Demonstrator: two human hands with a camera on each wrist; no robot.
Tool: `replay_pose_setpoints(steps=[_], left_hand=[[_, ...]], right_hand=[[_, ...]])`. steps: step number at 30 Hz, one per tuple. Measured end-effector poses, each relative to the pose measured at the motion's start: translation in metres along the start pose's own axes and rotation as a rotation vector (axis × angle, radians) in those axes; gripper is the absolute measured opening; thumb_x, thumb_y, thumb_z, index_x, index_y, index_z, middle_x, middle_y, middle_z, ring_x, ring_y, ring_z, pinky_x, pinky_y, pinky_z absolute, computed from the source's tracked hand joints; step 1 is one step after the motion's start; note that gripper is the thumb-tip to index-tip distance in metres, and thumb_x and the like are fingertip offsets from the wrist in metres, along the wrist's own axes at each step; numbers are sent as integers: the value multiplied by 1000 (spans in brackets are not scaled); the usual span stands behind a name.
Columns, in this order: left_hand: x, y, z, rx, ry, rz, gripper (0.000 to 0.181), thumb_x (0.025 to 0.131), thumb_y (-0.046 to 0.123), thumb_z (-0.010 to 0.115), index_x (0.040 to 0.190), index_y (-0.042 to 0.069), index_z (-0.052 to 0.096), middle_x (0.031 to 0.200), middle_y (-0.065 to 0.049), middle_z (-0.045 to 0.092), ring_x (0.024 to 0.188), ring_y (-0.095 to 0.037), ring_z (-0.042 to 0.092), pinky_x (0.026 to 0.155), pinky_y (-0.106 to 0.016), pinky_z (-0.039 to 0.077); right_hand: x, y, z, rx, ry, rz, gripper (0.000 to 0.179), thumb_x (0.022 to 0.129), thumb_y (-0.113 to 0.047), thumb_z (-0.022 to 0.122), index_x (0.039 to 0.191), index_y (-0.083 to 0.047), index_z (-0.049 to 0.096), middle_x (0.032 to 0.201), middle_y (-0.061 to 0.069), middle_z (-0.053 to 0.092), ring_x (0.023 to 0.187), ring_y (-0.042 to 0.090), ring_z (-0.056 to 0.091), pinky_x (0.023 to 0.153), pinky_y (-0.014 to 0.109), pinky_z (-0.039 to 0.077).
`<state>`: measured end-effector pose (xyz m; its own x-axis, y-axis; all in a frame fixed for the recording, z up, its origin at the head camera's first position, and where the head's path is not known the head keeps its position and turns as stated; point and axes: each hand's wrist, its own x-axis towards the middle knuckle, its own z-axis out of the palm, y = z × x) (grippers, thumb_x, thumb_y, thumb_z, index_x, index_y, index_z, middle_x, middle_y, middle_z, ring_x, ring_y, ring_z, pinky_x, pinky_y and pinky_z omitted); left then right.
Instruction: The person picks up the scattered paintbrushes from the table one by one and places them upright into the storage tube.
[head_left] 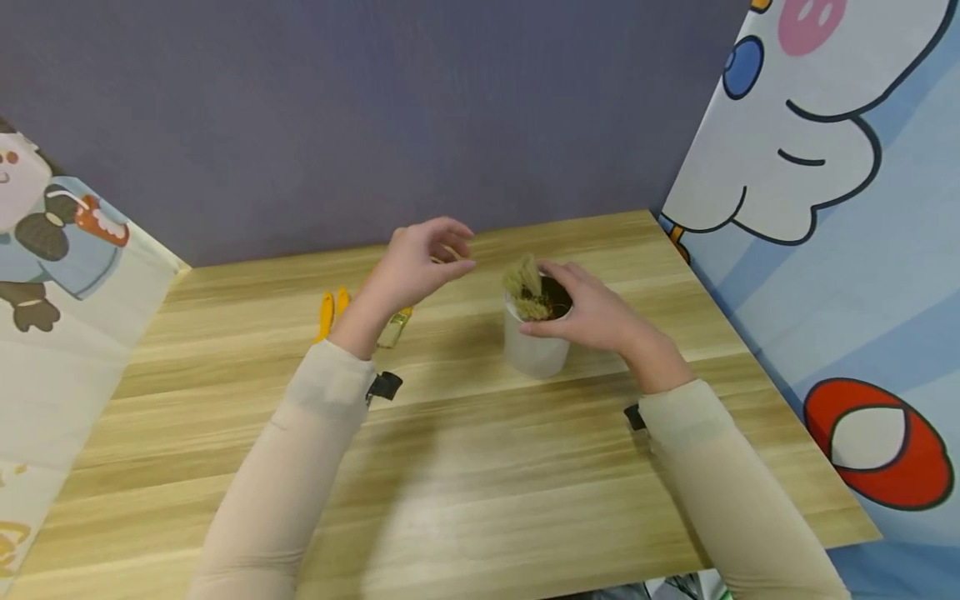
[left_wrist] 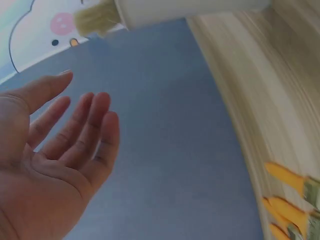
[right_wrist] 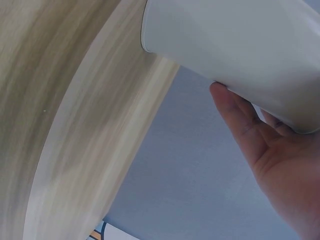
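My right hand grips a white cylindrical cup near its rim, thumb on the near side and fingers round the far side. Tan bristle tufts stick up out of the cup; whatever lies below them is hidden inside. In the right wrist view, fingers lie along the cup's smooth wall. Left of the cup, my left hand hovers above the table with fingers loosely bent and nothing in it. Several paintbrushes with orange handles lie beyond the left wrist, partly covered by it in the head view.
The wood-grain table meets a grey-blue back panel. Cartoon-printed panels rise on the left and right. Cables and other items show below the table's front edge.
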<state>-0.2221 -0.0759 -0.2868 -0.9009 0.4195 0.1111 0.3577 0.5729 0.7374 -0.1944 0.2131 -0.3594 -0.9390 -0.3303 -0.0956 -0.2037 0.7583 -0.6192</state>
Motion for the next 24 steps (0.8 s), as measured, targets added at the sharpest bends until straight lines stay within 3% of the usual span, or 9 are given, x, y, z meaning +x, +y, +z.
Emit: replay_pose_setpoints(steps=[8,13,17,21,24], left_hand=[[-2,-41,-7,155,-4,-190,39,102,25,72,137,10,66,126,-15,72,116,-33,68,101,-51,56],[-4,-72,-3,347,-108,-342,44,103,27,69,141,5,62,134,-20,68,112,-35,67,96,-50,56],[-9,-89,1,415,-168,-448,48,104,28,69,144,3,61,148,-23,61,118,-37,66,102,-53,56],[-17,-97,4,466,-189,-512,29,103,28,68,115,2,72,120,-20,72,89,-30,69,79,-45,60],[-22,-101,8,503,-205,-539,22,101,27,66,95,6,68,98,-17,70,71,-25,64,62,-37,53]], right_hand=[[2,-1,-2,-1,-3,4,114,83,-72,79,171,-31,19,177,16,20,162,46,23,123,73,29],[1,1,-2,10,-16,-7,113,84,-69,80,171,-30,19,175,17,22,159,46,28,122,72,31],[1,0,-2,14,-12,0,114,84,-69,79,172,-29,19,177,17,19,162,47,21,124,73,28],[1,0,-3,8,-11,1,113,85,-70,79,172,-29,18,177,17,18,163,47,20,124,74,27],[0,0,-2,6,-20,3,113,85,-69,79,172,-29,17,177,18,18,162,48,21,124,74,28]])
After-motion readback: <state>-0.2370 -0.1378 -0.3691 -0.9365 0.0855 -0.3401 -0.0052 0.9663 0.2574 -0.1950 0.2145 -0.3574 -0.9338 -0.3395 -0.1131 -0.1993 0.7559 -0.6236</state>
